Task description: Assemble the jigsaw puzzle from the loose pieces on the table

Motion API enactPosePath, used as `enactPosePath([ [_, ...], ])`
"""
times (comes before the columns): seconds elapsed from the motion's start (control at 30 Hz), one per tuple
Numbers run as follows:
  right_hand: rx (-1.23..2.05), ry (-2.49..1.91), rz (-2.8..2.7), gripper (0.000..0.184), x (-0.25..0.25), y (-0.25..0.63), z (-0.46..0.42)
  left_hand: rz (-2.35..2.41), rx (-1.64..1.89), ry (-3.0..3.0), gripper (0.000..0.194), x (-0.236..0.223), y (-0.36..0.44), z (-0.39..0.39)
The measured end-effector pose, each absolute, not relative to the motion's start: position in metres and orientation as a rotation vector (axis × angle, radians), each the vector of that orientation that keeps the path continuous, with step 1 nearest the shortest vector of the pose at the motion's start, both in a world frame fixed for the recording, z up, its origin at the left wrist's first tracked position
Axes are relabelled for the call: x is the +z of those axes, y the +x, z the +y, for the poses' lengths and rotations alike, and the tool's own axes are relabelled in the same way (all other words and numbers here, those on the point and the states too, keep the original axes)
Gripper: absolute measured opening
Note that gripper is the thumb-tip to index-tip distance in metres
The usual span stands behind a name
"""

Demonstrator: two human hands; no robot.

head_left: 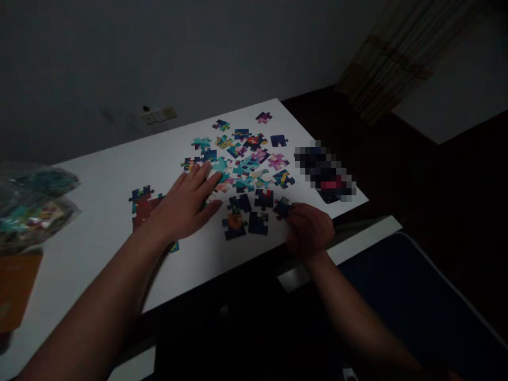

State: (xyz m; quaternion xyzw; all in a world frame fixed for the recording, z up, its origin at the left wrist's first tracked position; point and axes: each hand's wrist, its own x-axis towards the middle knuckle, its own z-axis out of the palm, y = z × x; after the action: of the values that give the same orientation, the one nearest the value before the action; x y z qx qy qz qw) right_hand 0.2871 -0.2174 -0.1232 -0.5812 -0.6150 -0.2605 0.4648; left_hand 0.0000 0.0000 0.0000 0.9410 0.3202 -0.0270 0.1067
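My left hand (188, 201) lies with its fingers spread at the left side of a pile of loose puzzle pieces (246, 165), its fingertips over the nearest ones. My right hand (311, 227) pinches a dark blue puzzle piece (283, 207) by its right side, near the table's front edge. Left of that piece are several dark pieces, one with an orange shape (235, 225). A partly joined puzzle section (143, 206) with red-brown and teal parts sits under and beside my left wrist, partly hidden by the forearm.
The white table (99, 185) stands against a grey wall with a socket strip (157, 115). Clear plastic bags (35, 203) with colourful contents and an orange box (18, 291) are at the left. A pixelated phone-like object (327, 174) lies at the right edge. A dark blue seat (413, 296) is below.
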Motion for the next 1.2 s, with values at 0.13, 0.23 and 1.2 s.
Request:
enactPosePath([
  [0.13, -0.691, -1.438, -1.486, 0.018, -0.123, 0.287, -0.216, 0.959, -0.164, 2.796, 0.081, -0.008, 0.009, -0.005],
  [0.23, -0.692, -1.428, -1.486, 0.017, -0.122, 0.287, -0.215, 0.986, -0.188, 2.826, 0.081, -0.008, 0.011, -0.005],
  [1.2, -0.783, -1.458, -1.472, 0.023, -0.126, 0.296, -0.211, 0.885, 0.088, 2.886, 0.072, -0.005, 0.016, 0.004],
])
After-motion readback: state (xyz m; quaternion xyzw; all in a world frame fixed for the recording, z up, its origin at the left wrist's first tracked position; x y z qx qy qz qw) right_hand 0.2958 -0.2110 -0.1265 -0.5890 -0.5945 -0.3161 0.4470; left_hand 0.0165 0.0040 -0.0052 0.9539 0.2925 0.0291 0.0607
